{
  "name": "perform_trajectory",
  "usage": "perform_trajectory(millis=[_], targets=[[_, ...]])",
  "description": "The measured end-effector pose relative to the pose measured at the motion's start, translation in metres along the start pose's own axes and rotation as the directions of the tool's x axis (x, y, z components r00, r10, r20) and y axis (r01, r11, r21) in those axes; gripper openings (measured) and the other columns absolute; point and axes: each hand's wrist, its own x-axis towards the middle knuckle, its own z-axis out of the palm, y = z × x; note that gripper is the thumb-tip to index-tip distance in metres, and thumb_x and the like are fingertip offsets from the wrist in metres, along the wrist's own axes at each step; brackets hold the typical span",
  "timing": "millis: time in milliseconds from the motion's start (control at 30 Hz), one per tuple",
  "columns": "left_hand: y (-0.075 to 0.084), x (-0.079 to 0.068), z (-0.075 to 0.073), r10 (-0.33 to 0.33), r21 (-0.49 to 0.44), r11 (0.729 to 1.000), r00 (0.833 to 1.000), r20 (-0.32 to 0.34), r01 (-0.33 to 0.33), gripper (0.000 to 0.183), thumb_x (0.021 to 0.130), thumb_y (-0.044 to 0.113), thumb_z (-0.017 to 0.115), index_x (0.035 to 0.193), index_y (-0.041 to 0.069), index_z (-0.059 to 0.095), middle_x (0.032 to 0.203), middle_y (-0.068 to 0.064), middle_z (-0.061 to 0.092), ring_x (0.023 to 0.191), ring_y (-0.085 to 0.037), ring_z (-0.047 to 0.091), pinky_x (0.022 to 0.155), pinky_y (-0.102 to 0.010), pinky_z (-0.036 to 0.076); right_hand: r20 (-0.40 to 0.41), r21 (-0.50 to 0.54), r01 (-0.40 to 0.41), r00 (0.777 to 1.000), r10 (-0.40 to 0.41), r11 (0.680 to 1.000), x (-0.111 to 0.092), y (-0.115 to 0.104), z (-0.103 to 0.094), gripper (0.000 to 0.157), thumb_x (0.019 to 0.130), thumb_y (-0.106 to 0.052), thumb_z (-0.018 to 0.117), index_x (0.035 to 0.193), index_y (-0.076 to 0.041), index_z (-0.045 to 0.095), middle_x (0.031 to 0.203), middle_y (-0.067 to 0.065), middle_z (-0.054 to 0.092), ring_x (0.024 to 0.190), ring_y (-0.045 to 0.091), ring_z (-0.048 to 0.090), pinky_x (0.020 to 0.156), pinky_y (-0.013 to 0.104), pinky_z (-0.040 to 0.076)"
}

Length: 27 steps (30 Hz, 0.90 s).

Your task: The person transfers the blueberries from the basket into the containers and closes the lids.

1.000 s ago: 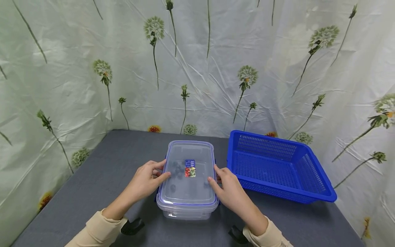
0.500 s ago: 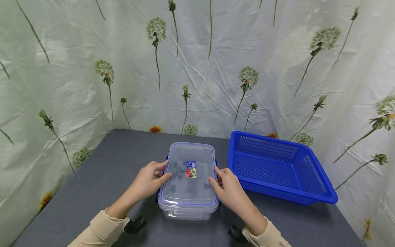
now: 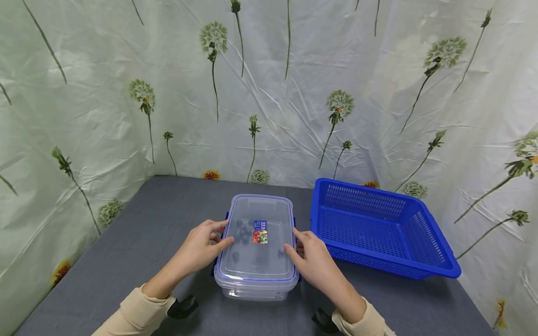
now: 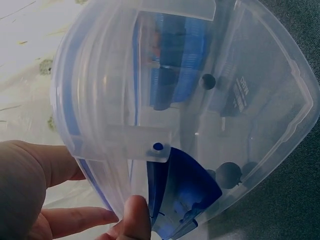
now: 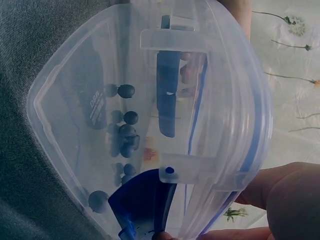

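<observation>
A clear plastic food container stands on the table, its blue-rimmed lid on top with a printed label. Several blueberries lie inside, blurred through the lid in the head view. My left hand holds the left rim, thumb on the lid and fingers at the side. On the opposite rim, my right hand has the same hold. Both wrist views show a blue side latch tilted outward from the wall, the left latch and the right latch, with fingertips close by.
A blue perforated plastic basket stands right of the container, close to the right hand. Behind the grey table hangs a pale curtain with a dandelion print.
Both hands keep their places on the container's rims. Only a slight shift of the whole head view shows.
</observation>
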Motion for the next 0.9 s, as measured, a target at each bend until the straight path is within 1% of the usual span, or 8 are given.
perform_trajectory(millis=[133, 233, 333, 467, 600, 667, 733, 900], targets=[[0.0013, 0.0003, -0.0018, 0.010, -0.002, 1.000, 1.000, 0.008, -0.010, 0.056, 0.098, 0.023, 0.080, 0.146, -0.001, 0.063, 0.128, -0.017, 0.069, 0.100, -0.020, 0.073, 0.075, -0.033, 0.057, 0.009, 0.031, -0.016, 1.000, 0.016, 0.999, 0.0013, 0.0007, 0.0000, 0.057, 0.104, -0.028, 0.072, 0.149, 0.006, 0.059, 0.141, 0.029, 0.066, 0.115, 0.037, 0.076, 0.092, 0.048, 0.064], [0.0015, 0.0010, -0.0031, 0.021, 0.002, 1.000, 1.000, 0.013, -0.021, 0.056, 0.099, 0.024, 0.079, 0.146, -0.001, 0.064, 0.129, -0.018, 0.069, 0.103, -0.023, 0.074, 0.079, -0.038, 0.059, 0.003, 0.050, -0.021, 1.000, 0.021, 0.999, 0.0024, 0.0018, 0.0008, 0.058, 0.104, -0.027, 0.072, 0.149, 0.007, 0.058, 0.141, 0.029, 0.066, 0.116, 0.038, 0.076, 0.092, 0.048, 0.064], [0.0008, 0.0010, -0.0033, 0.019, -0.002, 1.000, 1.000, 0.023, -0.019, 0.056, 0.099, 0.023, 0.079, 0.147, -0.002, 0.063, 0.128, -0.018, 0.069, 0.105, -0.025, 0.074, 0.080, -0.040, 0.060, 0.007, 0.093, -0.026, 1.000, 0.025, 0.995, 0.0019, 0.0034, 0.0029, 0.059, 0.104, -0.028, 0.072, 0.149, 0.007, 0.057, 0.139, 0.029, 0.066, 0.115, 0.037, 0.076, 0.092, 0.048, 0.064], [-0.0004, 0.0009, -0.0020, 0.009, -0.028, 1.000, 0.999, 0.031, -0.008, 0.058, 0.099, 0.022, 0.078, 0.148, -0.004, 0.060, 0.123, -0.019, 0.070, 0.102, -0.025, 0.076, 0.078, -0.038, 0.062, 0.000, 0.132, -0.011, 1.000, 0.011, 0.991, 0.0007, 0.0059, 0.0070, 0.060, 0.105, -0.028, 0.071, 0.151, 0.007, 0.054, 0.134, 0.026, 0.068, 0.109, 0.031, 0.076, 0.090, 0.046, 0.065], [-0.0008, 0.0019, -0.0011, 0.010, -0.044, 0.999, 1.000, 0.029, -0.009, 0.057, 0.100, 0.020, 0.077, 0.149, -0.004, 0.059, 0.121, -0.019, 0.070, 0.099, -0.024, 0.076, 0.076, -0.037, 0.062, -0.017, 0.112, 0.000, 1.000, 0.002, 0.994, 0.0006, 0.0076, 0.0095, 0.059, 0.107, -0.029, 0.068, 0.153, 0.005, 0.052, 0.128, 0.021, 0.068, 0.104, 0.024, 0.073, 0.088, 0.045, 0.065], [-0.0003, 0.0021, -0.0013, 0.011, -0.042, 0.999, 0.999, 0.032, -0.010, 0.057, 0.100, 0.020, 0.077, 0.149, -0.004, 0.059, 0.122, -0.019, 0.069, 0.100, -0.025, 0.076, 0.076, -0.037, 0.062, -0.022, 0.107, 0.001, 1.000, 0.001, 0.994, 0.0005, 0.0078, 0.0091, 0.060, 0.107, -0.030, 0.068, 0.153, 0.004, 0.052, 0.127, 0.020, 0.068, 0.104, 0.023, 0.072, 0.088, 0.045, 0.064], [0.0003, 0.0019, -0.0017, 0.015, -0.034, 0.999, 0.999, 0.033, -0.014, 0.057, 0.100, 0.020, 0.078, 0.148, -0.004, 0.060, 0.123, -0.019, 0.069, 0.102, -0.026, 0.076, 0.078, -0.039, 0.063, -0.023, 0.117, 0.003, 1.000, 0.000, 0.993, 0.0002, 0.0082, 0.0080, 0.060, 0.106, -0.030, 0.070, 0.153, 0.003, 0.053, 0.129, 0.020, 0.069, 0.105, 0.025, 0.074, 0.088, 0.045, 0.064], [0.0016, -0.0002, -0.0037, 0.011, -0.040, 0.999, 0.999, 0.031, -0.010, 0.058, 0.097, 0.021, 0.081, 0.145, -0.004, 0.062, 0.122, -0.017, 0.072, 0.104, -0.025, 0.077, 0.080, -0.039, 0.063, -0.008, 0.205, -0.018, 1.000, 0.020, 0.979, -0.0007, 0.0094, 0.0060, 0.062, 0.103, -0.029, 0.075, 0.152, 0.003, 0.055, 0.137, 0.024, 0.070, 0.110, 0.033, 0.078, 0.088, 0.045, 0.065]])
